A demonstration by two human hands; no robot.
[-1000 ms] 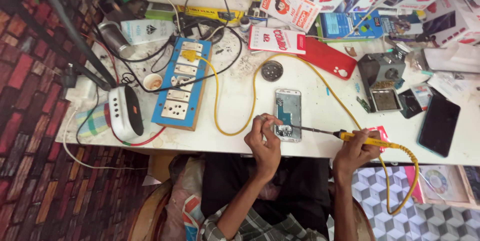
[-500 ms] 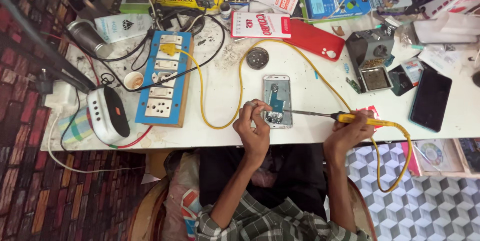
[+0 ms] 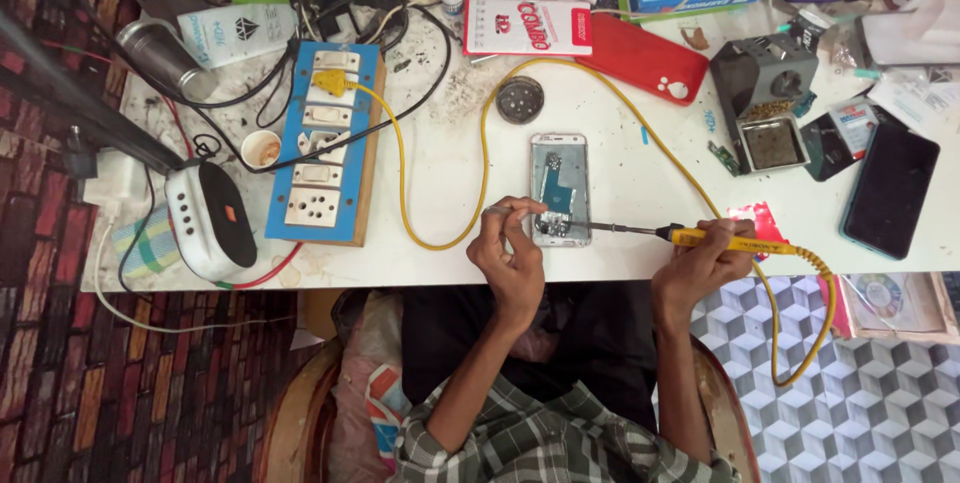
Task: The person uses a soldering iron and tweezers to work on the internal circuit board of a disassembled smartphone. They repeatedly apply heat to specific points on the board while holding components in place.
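Nearest the person, at the front edge of the white counter point(image 3: 440, 173), the left hand point(image 3: 510, 253) curls around a thin metal tool, likely tweezers point(image 3: 512, 210), pinched between thumb and fingers with the tip resting on the lower part of an opened smartphone point(image 3: 559, 188). The phone lies flat, back cover off and its board exposed, square to the person so both hands can reach it. The right hand point(image 3: 700, 265) is closed in a pen grip around the yellow handle of a soldering iron point(image 3: 690, 236); its slim metal tip points left and meets the phone's lower end, close to the tweezers, seemingly so one hand can steady a part while the other heats it.

The iron's yellow cord point(image 3: 440, 233) loops off the counter edge and back across to a blue switchboard with sockets point(image 3: 322, 148), which sits to the left. Further back rest a round metal tin point(image 3: 520, 99), a red phone case point(image 3: 640, 59) and a grey soldering stand point(image 3: 765, 93); a dark phone point(image 3: 890, 188) lies to the right.
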